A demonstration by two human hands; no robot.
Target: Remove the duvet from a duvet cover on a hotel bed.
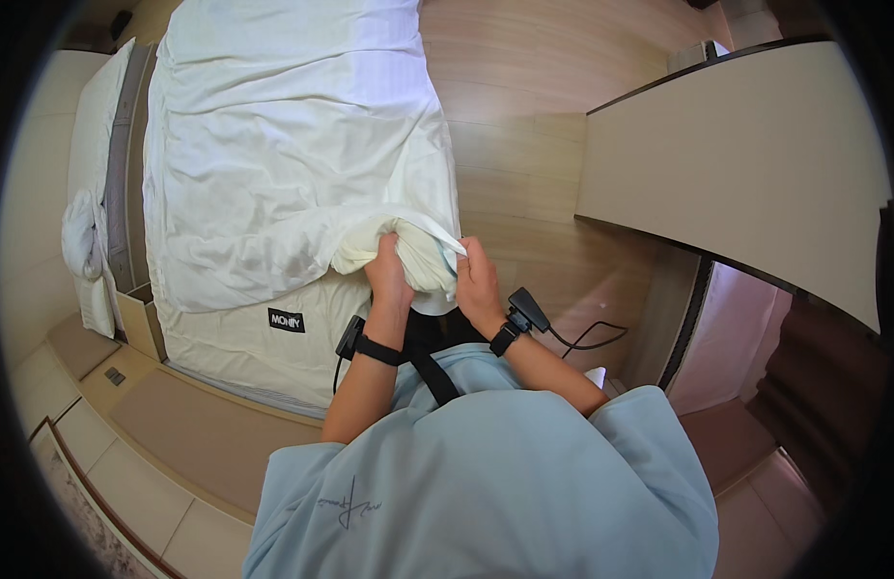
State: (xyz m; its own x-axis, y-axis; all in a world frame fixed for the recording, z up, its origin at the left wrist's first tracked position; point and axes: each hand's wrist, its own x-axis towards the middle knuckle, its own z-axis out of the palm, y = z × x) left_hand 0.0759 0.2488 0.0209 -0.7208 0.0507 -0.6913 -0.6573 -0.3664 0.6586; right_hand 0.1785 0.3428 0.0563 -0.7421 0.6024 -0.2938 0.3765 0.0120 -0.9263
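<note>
A white duvet cover (288, 145) lies wrinkled over the bed, its near edge lifted towards me. Inside the opening shows a cream quilt (418, 253), bunched up. My left hand (389, 271) grips this quilt, with the thumb on top and the fingers hidden beneath the cloth. The white edge of the cover is pinched in my right hand (478, 279), at the corner beside the bed's right side. Under the cover's near edge lies a cream mattress cover (222, 347) with a black label (285, 320) that bears writing.
A padded headboard (193, 434) runs along the near left. Beyond the bed's left side, a second bed (99, 145) carries white bedding. Wooden flooring (512, 145) stretches to the right, up to a large beige panel (729, 166) with dark edges. Cables (592, 340) hang from my wrist devices.
</note>
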